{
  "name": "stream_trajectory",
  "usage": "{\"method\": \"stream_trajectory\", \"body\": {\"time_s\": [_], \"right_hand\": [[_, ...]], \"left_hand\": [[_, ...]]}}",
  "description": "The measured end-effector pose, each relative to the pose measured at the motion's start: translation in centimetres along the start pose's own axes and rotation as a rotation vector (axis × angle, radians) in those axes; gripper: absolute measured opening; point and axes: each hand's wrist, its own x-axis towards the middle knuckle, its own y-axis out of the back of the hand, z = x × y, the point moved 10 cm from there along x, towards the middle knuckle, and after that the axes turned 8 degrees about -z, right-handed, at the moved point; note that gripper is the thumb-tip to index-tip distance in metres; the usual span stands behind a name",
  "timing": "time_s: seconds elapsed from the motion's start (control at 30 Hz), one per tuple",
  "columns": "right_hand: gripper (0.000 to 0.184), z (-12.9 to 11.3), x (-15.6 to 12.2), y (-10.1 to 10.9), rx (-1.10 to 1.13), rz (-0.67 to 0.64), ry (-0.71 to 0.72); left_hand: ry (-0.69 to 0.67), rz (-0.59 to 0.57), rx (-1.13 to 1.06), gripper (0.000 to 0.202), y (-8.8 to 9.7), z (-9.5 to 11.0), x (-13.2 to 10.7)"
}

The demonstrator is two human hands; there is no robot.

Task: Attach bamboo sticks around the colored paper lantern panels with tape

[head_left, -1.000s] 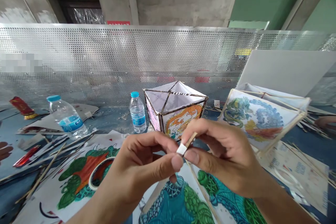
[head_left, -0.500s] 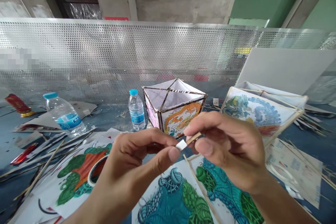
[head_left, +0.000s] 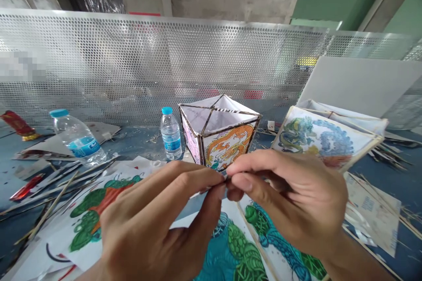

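Both hands meet in front of the dark-framed lantern, fingertips almost touching. My left hand [head_left: 165, 215] is closed in a pinch, its back turned towards me. My right hand [head_left: 290, 202] pinches thumb against forefinger at the same spot. Between the fingertips only a tiny dark bit shows; the short wooden strip and small white piece seen earlier are mostly hidden by fingers. Under the hands lies a drawing in blue and green [head_left: 237, 250], with a thin wooden stick [head_left: 259, 246] across it. The lantern [head_left: 227, 140] has an orange dragon on its front panel.
A second lantern [head_left: 325, 138] stands right, before a white board [head_left: 359, 83]. Two water bottles [head_left: 171, 136] [head_left: 81, 140] stand left. Drawn sheets [head_left: 82, 228], loose sticks [head_left: 54, 204] and a red lighter-like object [head_left: 26, 187] cover the left side. A perforated metal screen [head_left: 132, 66] closes the back.
My left hand has turned over, bringing its back into view and its fingertips against the right ones. The white piece and wooden strip have gone behind the fingers. The view has shifted slightly.
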Motion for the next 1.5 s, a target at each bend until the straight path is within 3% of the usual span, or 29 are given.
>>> {"method": "stream_trajectory", "body": {"time_s": [0.37,0.9,1.5], "right_hand": [[0.008,-1.0,-0.2,-0.4,-0.029,-0.017,0.022],[0.006,0.0,-0.1,-0.6,0.016,-0.036,-0.038],[0.005,0.3,0.2,-1.3,0.020,-0.089,-0.035]], "left_hand": [[-0.024,-0.131,-0.103,0.012,0.4,0.0,2.0],[0.048,-0.286,-0.215,0.011,-1.1,-1.3,1.4],[0.114,-0.344,-0.308,0.017,-1.8,-2.2,1.2]]}}
